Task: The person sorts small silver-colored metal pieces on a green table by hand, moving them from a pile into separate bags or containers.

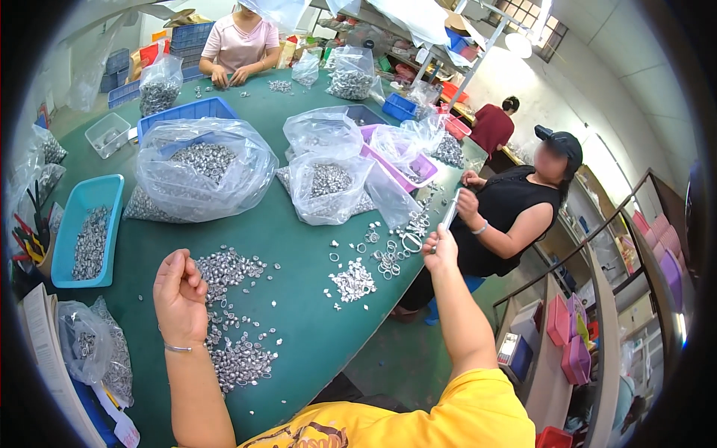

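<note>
My right hand (pixel 441 250) reaches out over the table's right edge, closed around a slim silver rod (pixel 449 209) that points up and away. The rod's upper end is close to a co-worker's hand (pixel 469 205); whether they touch I cannot tell. My left hand (pixel 181 295) is raised at the left with its fingers curled in; what they hold, if anything, is hidden. Beside it lie small silver metal pieces (pixel 231 270), with another heap (pixel 240 360) nearer me. Between my hands sit a paler pile of pieces (pixel 352 282) and several silver rings (pixel 390 260).
Open plastic bags of metal pieces (pixel 205 160) (pixel 328 179) stand on the green table (pixel 299 261). A turquoise tray (pixel 112 231) is at the left, above pliers (pixel 30 243). A lilac basket (pixel 418 168) stands farther back. One person (pixel 243 45) works across the table; another (pixel 515 209) is at the right.
</note>
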Available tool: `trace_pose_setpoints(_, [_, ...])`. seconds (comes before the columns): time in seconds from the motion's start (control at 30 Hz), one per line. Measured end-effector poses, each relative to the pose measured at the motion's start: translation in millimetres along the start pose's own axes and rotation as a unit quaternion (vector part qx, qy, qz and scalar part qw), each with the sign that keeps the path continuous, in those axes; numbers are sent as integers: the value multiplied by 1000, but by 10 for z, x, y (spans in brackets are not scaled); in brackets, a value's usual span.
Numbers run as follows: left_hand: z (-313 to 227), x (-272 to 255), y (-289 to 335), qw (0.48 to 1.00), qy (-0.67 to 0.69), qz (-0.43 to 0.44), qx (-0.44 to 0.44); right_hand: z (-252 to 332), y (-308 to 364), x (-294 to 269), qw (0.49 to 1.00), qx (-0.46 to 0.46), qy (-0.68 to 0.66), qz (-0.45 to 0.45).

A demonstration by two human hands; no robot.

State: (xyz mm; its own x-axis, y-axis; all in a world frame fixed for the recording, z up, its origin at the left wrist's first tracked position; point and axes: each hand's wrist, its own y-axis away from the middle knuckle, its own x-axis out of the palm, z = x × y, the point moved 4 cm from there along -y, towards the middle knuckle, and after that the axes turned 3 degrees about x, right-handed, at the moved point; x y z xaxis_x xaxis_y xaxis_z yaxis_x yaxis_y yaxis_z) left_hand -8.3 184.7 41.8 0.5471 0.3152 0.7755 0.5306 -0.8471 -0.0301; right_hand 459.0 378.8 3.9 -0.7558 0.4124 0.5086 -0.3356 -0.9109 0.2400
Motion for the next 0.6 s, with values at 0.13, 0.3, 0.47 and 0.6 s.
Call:
trace_pose_setpoints(0.13, [-54, -30, -4, 1000, -5, -1, 5, 134, -170, -57, 997, 10, 55, -47])
trace_pose_setpoints(0.3, [-132, -67, -20, 1000, -3, -9, 10, 206, -360, -54, 998, 16, 40, -47])
trace_pose_setpoints(0.47, [-135, -60, -21, 1000, 0, -20, 22, 318, -392, -30, 999, -24, 26, -40])
trace_pose_setpoints(0.6, [-98, -69, -45, 999, 7, -27, 21, 499, -466, 37, 996, -61, -60, -21])
